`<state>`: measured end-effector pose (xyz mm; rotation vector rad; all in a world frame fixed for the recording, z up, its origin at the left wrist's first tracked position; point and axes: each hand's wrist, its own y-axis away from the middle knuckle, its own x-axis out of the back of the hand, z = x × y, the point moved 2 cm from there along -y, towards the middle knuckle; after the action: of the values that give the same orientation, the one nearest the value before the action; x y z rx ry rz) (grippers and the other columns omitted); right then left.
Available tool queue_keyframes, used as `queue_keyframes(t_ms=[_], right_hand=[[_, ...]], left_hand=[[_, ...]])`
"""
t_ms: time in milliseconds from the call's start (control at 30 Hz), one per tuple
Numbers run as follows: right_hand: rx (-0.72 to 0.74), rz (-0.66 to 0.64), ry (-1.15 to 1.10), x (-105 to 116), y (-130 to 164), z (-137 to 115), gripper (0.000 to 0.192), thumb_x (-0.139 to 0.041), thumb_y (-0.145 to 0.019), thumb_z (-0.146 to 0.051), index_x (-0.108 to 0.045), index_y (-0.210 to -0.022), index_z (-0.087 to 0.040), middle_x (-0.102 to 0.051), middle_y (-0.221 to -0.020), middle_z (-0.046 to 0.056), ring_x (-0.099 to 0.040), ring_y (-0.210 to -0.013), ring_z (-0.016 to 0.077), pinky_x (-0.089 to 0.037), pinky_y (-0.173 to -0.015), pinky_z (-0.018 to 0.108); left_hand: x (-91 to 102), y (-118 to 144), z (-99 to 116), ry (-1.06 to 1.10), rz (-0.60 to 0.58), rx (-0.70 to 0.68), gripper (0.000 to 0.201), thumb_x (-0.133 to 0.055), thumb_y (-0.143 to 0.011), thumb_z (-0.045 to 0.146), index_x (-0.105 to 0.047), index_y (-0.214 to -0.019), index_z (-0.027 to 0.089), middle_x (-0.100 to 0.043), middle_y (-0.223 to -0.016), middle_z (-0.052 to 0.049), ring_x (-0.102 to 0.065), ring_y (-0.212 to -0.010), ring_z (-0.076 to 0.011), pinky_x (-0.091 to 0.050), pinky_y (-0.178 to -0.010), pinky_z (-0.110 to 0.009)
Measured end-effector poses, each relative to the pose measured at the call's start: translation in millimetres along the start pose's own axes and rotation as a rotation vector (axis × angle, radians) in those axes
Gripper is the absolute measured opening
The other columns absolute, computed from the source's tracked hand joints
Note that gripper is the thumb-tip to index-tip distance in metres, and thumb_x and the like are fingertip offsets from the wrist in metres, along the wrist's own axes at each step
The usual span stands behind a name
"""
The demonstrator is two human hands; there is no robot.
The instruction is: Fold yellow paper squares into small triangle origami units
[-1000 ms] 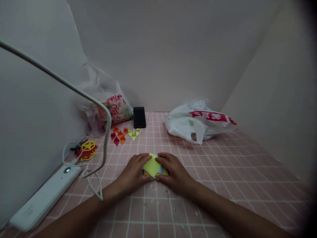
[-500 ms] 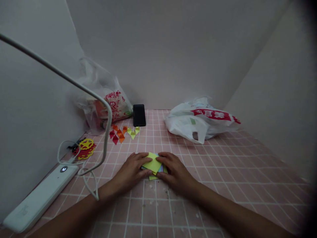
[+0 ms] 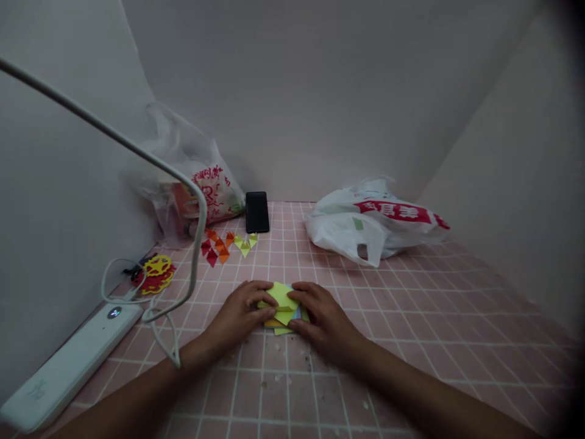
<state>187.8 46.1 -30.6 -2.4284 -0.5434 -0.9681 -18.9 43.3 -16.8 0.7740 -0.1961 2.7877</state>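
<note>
A yellow-green sheet of origami paper lies in the middle of the tiled table, over a small stack of coloured paper. My left hand pinches the sheet's left side between thumb and fingers, where a folded edge shows. On the other side, my right hand grips the paper with its fingers at the upper right and its thumb at the lower right. Farther back on the left lie several small folded paper hearts in red, orange and yellow.
A white power bank with a looping cable is at the left. Red and yellow cut-out shapes lie behind it. Along the back wall are a filled plastic bag, a black phone and a white plastic bag.
The lower part of the yellow-green sheet now shows a raised fold. My left fingers have curled in and shifted slightly left, uncovering orange paper beneath. My right hand is almost still.
</note>
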Motion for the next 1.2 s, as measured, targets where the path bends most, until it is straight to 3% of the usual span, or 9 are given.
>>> queue_keyframes(t_ms=[333,433,567,867,1033,1200], right_hand=[[0.015,-0.002,0.021,-2.8,0.3,3.8,0.045,-0.070,-0.080,-0.021,-0.060,-0.123,-0.017,-0.055,-0.130,0.015,-0.050,-0.121,0.0288,-0.040,-0.103,0.048],[0.011,-0.003,0.008,-1.4,-0.4,2.4,0.042,-0.069,-0.081,-0.022,-0.061,-0.122,-0.018,-0.055,-0.130,0.014,-0.051,-0.120,0.0286,-0.041,-0.102,0.048],[0.012,-0.005,0.009,0.2,-0.5,0.8,0.039,-0.068,-0.083,-0.024,-0.061,-0.121,-0.019,-0.056,-0.129,0.014,-0.052,-0.119,0.0285,-0.042,-0.101,0.048],[0.019,-0.003,0.025,-1.3,0.1,2.3,0.039,-0.069,-0.082,-0.024,-0.061,-0.120,-0.018,-0.056,-0.129,0.014,-0.052,-0.118,0.0285,-0.042,-0.100,0.047],[0.022,0.000,0.024,-2.6,0.6,2.8,0.041,-0.068,-0.081,-0.024,-0.061,-0.121,-0.020,-0.056,-0.129,0.014,-0.052,-0.119,0.0291,-0.042,-0.101,0.048],[0.013,0.082,-0.057,1.4,-1.2,4.8,0.038,-0.062,-0.086,-0.030,-0.059,-0.123,-0.022,-0.056,-0.128,0.014,-0.053,-0.119,0.0303,-0.043,-0.099,0.050]], left_hand=[[-0.4,-1.2,2.7,-0.024,0.011,0.011,0.013,-0.063,-0.082,0.019,-0.075,-0.078,0.022,-0.065,-0.121,-0.009,-0.058,-0.115,-0.0259,-0.040,-0.106,-0.047],[-0.1,-1.5,2.0,-0.072,-0.013,-0.022,0.009,-0.071,-0.079,0.024,-0.074,-0.087,0.023,-0.064,-0.123,-0.009,-0.057,-0.117,-0.0269,-0.039,-0.107,-0.048],[-0.9,-2.4,-0.2,-0.180,-0.062,-0.101,0.035,-0.083,-0.067,0.025,-0.071,-0.100,0.024,-0.061,-0.126,-0.010,-0.054,-0.120,-0.0277,-0.037,-0.108,-0.049],[-2.7,-2.6,0.0,-0.180,-0.058,-0.097,0.021,-0.073,-0.078,0.023,-0.071,-0.098,0.026,-0.060,-0.122,-0.007,-0.053,-0.119,-0.0255,-0.036,-0.108,-0.050],[-4.4,-1.5,1.1,-0.109,-0.037,-0.069,0.008,-0.068,-0.080,0.020,-0.072,-0.086,0.023,-0.059,-0.121,-0.008,-0.053,-0.117,-0.0252,-0.037,-0.106,-0.048],[-1.3,1.5,8.0,0.033,0.097,-0.047,0.011,-0.058,-0.085,0.023,-0.064,-0.076,0.020,-0.060,-0.123,-0.008,-0.053,-0.118,-0.0249,-0.041,-0.101,-0.040]])
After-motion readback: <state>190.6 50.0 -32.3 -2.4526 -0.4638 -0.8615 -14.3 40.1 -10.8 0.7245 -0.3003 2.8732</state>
